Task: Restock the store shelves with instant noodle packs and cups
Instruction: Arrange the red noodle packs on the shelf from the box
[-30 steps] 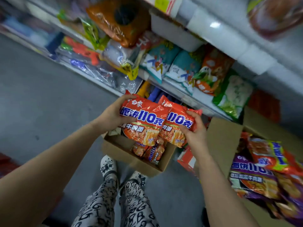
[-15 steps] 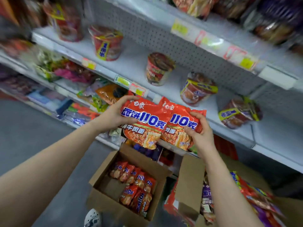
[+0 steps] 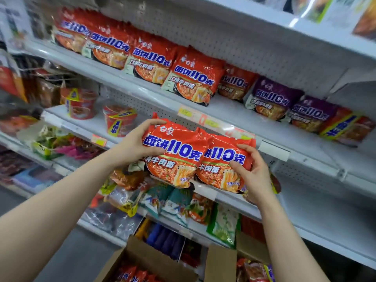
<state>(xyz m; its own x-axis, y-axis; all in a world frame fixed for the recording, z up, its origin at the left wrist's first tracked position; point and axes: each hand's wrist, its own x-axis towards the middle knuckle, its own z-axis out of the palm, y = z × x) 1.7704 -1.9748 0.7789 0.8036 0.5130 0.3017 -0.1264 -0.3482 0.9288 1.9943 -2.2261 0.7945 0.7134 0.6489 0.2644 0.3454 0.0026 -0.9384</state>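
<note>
Up from over the cardboard box (image 3: pixel 154 259) the two held packs have risen, and now they hang before the shelving, just under the shelf (image 3: pixel 284 139) of stocked packs. That shelf runs above both grips, its row of red packs (image 3: pixel 150 58) up to the left, the purple packs (image 3: pixel 272 98) up to the right. The box sits open below the grips. Noodle cups (image 3: pixel 120 119) stand left of the left grip, on the tier behind it. Between the grips the left red pack (image 3: pixel 175 157) and right red pack (image 3: pixel 221 165) sit side by side, edges overlapping. The left grip (image 3: pixel 132 145) clasps the left pack's outer edge; the right grip (image 3: pixel 254 171) curls round the right pack's outer edge.
</note>
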